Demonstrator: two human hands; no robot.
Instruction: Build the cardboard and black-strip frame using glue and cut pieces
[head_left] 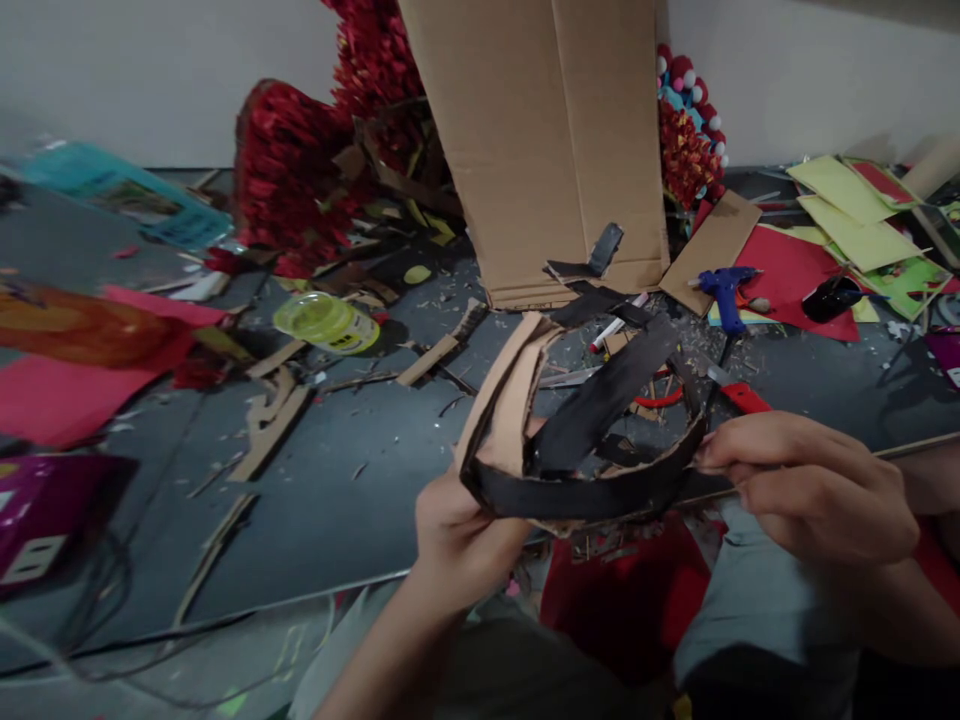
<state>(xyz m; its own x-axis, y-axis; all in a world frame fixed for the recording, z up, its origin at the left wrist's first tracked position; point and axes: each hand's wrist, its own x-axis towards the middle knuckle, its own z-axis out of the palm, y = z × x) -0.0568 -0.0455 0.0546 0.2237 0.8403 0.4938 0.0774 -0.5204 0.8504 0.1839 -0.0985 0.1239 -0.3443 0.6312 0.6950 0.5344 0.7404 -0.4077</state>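
Observation:
Over the table's front edge I hold a cardboard frame (585, 495), made of bent strips joined in a ring with bands crossing it. Most strips are painted black; the left side shows bare brown cardboard. My left hand (457, 525) is closed around its near left corner, the fingers partly hidden beneath it. At the right end, my right hand (810, 485) pinches the frame's edge between thumb and fingers. Behind the frame lie a red-handled cutter (742, 397), a marker (616, 325) and a black-painted cardboard piece (604, 250).
A tall cardboard panel (555, 140) stands at the back. Rightward are a blue glue gun (724, 295), a black cup (829, 298) and coloured paper sheets (851, 205). On the left are a yellow jar (326, 322), cardboard scraps (274, 420), a purple box (49, 510) and cables (97, 580).

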